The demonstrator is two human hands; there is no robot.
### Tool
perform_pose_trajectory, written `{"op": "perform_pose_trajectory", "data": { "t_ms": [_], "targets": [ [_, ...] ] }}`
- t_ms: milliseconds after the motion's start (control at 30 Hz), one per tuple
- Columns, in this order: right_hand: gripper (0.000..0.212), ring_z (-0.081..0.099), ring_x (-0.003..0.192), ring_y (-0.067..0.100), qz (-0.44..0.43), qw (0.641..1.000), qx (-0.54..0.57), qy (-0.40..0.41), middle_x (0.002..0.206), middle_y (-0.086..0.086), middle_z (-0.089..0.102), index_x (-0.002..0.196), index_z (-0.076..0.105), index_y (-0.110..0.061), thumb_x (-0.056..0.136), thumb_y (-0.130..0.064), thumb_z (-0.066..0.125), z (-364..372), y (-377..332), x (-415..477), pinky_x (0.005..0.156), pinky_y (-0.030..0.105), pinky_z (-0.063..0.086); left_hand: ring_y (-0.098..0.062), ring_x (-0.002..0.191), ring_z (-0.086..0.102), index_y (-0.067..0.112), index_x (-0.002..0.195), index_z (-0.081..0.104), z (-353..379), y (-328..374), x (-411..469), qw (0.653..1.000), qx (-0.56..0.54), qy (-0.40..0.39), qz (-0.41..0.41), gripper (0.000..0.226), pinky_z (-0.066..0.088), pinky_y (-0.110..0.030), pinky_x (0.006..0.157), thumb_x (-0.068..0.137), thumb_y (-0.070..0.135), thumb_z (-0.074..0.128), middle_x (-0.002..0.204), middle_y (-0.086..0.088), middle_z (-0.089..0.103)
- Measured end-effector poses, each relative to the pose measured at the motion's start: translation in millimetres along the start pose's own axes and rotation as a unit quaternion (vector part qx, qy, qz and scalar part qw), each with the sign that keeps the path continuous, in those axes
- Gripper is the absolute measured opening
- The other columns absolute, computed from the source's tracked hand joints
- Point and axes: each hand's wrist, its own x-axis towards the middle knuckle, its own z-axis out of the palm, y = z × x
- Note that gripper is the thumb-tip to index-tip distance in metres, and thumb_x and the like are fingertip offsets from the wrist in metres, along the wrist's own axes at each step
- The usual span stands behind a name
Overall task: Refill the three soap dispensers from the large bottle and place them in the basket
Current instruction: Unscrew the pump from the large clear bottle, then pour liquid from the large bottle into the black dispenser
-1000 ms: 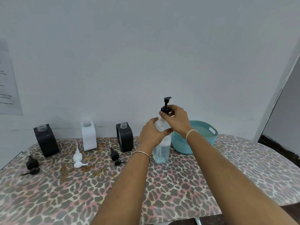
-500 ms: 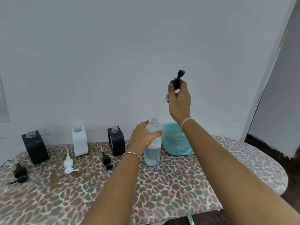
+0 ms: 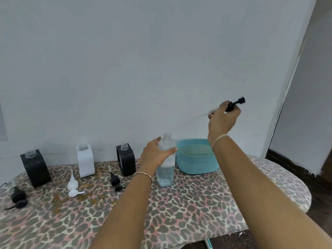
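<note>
The large clear bottle stands upright on the leopard-print table, its neck uncapped, with my left hand wrapped around its upper body. My right hand is raised to the right above the basket and grips the bottle's black pump head, its clear tube blurred and trailing left. Three uncapped dispensers stand along the wall: a black one at far left, a white one, a smaller black one. The teal basket sits empty just right of the bottle.
Three loose pumps lie in front of the dispensers: a black pump at the left edge, a white pump, a small black pump. The wall rises behind the table; a dark floor and doorway lie to the right.
My right hand pulled the black pump out of the large bottle and swung it up and to the right. My left hand kept hold of the bottle. The camera shifted right.
</note>
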Motion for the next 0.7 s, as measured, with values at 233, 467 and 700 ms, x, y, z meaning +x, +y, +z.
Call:
{"op": "perform_pose_trajectory", "data": {
  "t_ms": [233,467,700],
  "targets": [
    [0.031,0.06,0.068,0.013,0.102,0.99,0.047,0.09,0.098,0.003,0.056,0.12,0.037,-0.009,0.099,-0.027,0.049,-51,38,-11,0.058,0.023,0.05,-0.022,0.129,0.049,0.027,0.146,0.036,2,-4,-1,1.0,0.01,0.004,0.013,0.094,0.043,-0.042,0.103,0.067,0.064,0.073,0.143,0.001,0.049],
    [0.038,0.062,0.098,0.026,0.219,0.963,-0.013,0.158,0.12,0.013,0.055,0.125,0.034,-0.011,0.097,-0.027,0.053,-94,97,-48,0.083,0.035,0.054,-0.021,0.129,0.049,0.027,0.145,0.037,4,-4,-1,1.0,0.008,0.013,0.019,0.094,0.044,-0.041,0.103,0.067,0.064,0.073,0.142,0.002,0.05],
    [0.042,0.06,0.107,0.029,0.306,0.932,-0.065,0.184,0.123,0.013,0.059,0.129,0.044,-0.005,0.093,-0.018,0.059,-101,117,-65,0.085,0.032,0.048,-0.018,0.129,0.049,0.028,0.145,0.037,5,-6,-1,1.0,0.001,0.017,0.018,0.093,0.043,-0.039,0.103,0.067,0.063,0.074,0.142,0.003,0.05]
  ]
}}
